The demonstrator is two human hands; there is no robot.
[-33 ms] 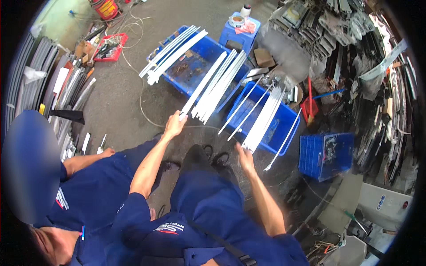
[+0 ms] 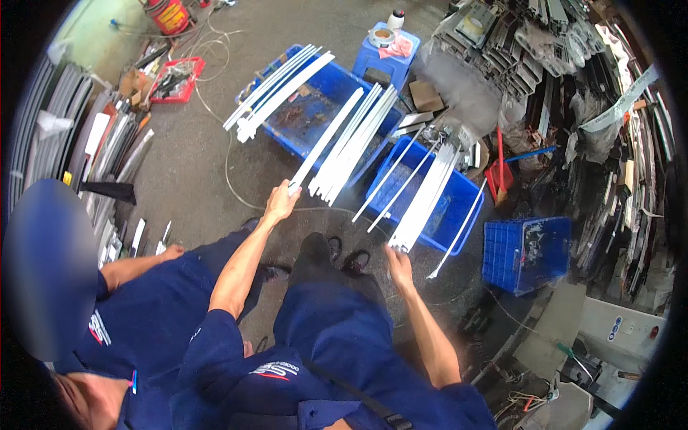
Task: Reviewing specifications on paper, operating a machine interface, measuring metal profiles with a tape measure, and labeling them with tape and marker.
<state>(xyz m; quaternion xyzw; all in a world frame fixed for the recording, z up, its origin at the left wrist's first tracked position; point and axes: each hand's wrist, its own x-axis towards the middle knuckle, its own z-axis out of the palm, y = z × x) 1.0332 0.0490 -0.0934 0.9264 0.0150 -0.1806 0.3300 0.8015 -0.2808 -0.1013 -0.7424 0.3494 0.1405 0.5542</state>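
Note:
My left hand is closed round the near end of a long white strip. That strip slants away over a large blue crate. Just right of it, several similar strips lie across the same crate in a bunch. My right hand has its fingers drawn together at the near end of a wide bundle of white strips, which rests over a smaller blue crate. What lies between those fingers is hard to make out. Thin single rods lie to either side of this bundle.
A co-worker in a dark blue shirt is close on my left. Beyond the crates stands a blue stool with a tape roll. Another blue crate sits at right, near piled metal profiles. A hose crosses the floor.
My right hand has drawn slightly toward me and shows sharper than before. My left hand stays on its strip. The whole view has shifted a little.

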